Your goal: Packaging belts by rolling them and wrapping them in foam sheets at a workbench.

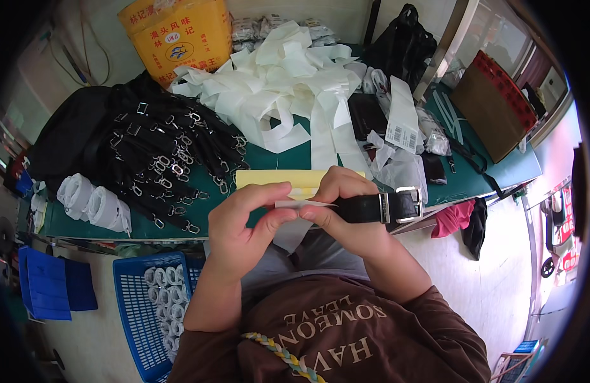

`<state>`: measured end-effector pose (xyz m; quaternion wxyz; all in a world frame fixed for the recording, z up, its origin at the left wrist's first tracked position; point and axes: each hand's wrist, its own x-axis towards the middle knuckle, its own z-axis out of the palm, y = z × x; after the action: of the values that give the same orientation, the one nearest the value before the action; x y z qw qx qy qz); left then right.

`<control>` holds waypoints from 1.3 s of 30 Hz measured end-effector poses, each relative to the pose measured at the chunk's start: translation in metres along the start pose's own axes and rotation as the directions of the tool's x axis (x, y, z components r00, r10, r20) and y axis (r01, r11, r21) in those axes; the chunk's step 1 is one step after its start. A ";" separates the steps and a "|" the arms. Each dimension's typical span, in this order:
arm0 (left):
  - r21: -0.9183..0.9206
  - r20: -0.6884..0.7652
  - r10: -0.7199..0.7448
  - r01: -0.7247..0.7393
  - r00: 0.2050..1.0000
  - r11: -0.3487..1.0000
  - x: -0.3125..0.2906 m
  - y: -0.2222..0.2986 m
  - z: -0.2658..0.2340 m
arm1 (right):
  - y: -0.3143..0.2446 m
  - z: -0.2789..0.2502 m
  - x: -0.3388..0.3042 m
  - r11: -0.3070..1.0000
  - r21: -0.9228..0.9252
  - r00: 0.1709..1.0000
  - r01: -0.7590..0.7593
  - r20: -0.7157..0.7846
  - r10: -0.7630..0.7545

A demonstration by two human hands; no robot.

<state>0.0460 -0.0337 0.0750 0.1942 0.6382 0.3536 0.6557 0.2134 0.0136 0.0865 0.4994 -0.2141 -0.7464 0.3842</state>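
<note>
Over the table's front edge, my left hand point(240, 223) pinches a small white strip point(286, 204) between thumb and fingertips. From the other side my right hand point(352, 226) meets it, thumb and forefinger closed at the strip's end. A black belt point(360, 209) with a silver buckle point(410, 205) lies in the right hand, its buckle end pointing right. How the strip meets the belt is hidden by the fingers. Behind both hands is a yellow strip or pad point(260, 178) along the table edge.
Black straps with metal clips point(173, 153) pile up on the left of the green table point(282, 142). White strips point(276, 76) heap at the centre back, before a yellow carton point(177, 38). White rolls point(94, 204) stand front left. Below, a blue basket point(130, 306) holds white-wrapped rolls.
</note>
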 end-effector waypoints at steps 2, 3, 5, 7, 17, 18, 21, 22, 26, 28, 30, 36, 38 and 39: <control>0.086 0.071 0.075 -0.081 0.995 0.993 0.008 0.004 -0.002 | -0.001 -0.002 -0.001 0.999 -0.028 1.000 0.018 -0.018 -0.019; 0.166 0.145 0.142 -0.166 0.979 0.972 0.011 0.006 -0.003 | -0.002 -0.003 -0.001 0.997 -0.067 0.999 0.032 -0.028 -0.034; 0.193 0.163 0.174 -0.204 0.971 0.960 0.013 0.010 -0.002 | -0.003 -0.004 -0.001 0.993 -0.105 0.998 0.046 -0.037 -0.051; 0.219 0.182 0.205 -0.243 0.962 0.945 0.014 0.011 -0.002 | -0.005 -0.006 -0.002 0.990 -0.132 0.998 0.046 -0.026 -0.050; 0.294 0.202 0.282 -0.333 0.938 0.896 0.014 0.014 0.000 | -0.020 -0.014 -0.006 0.991 -0.093 0.995 -0.100 0.013 0.101; 0.299 0.200 0.276 -0.327 0.940 0.897 0.014 0.014 0.000 | -0.022 -0.015 -0.007 0.988 0.028 0.988 -0.154 0.023 0.154; 0.257 0.193 0.256 -0.300 0.947 0.919 0.014 0.015 0.000 | -0.024 -0.025 -0.005 0.936 0.204 0.957 -0.288 0.096 0.274; 0.255 0.195 0.257 -0.302 0.946 0.919 0.013 0.015 0.000 | -0.024 -0.030 -0.003 0.894 0.254 0.928 -0.370 0.154 0.340; 0.225 0.235 0.271 -0.324 0.933 0.919 0.012 0.015 0.000 | -0.025 -0.036 0.006 0.794 0.282 0.835 -0.539 0.307 0.457; 0.217 0.247 0.272 -0.327 0.930 0.920 0.012 0.016 -0.001 | -0.026 -0.035 0.008 0.761 0.307 0.813 -0.572 0.334 0.477; 0.189 0.292 0.277 -0.339 0.915 0.921 0.012 0.016 -0.002 | -0.025 -0.036 0.009 0.726 0.329 0.791 -0.604 0.362 0.494; 0.136 0.319 0.268 -0.323 0.909 0.937 0.013 0.016 -0.001 | -0.016 -0.036 0.009 0.589 0.462 0.737 -0.663 0.542 0.404; 0.119 0.319 0.258 -0.308 0.912 0.944 0.012 0.015 0.000 | -0.017 -0.037 0.010 0.609 0.454 0.746 -0.651 0.530 0.403; 0.101 0.319 0.248 -0.293 0.915 0.951 0.012 0.014 0.000 | -0.017 -0.037 0.010 0.609 0.454 0.746 -0.651 0.530 0.403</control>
<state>0.0476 -0.0351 0.0935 0.1058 0.7864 0.2752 0.5428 0.2438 0.0236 0.1128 0.2491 -0.1766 -0.5603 0.7699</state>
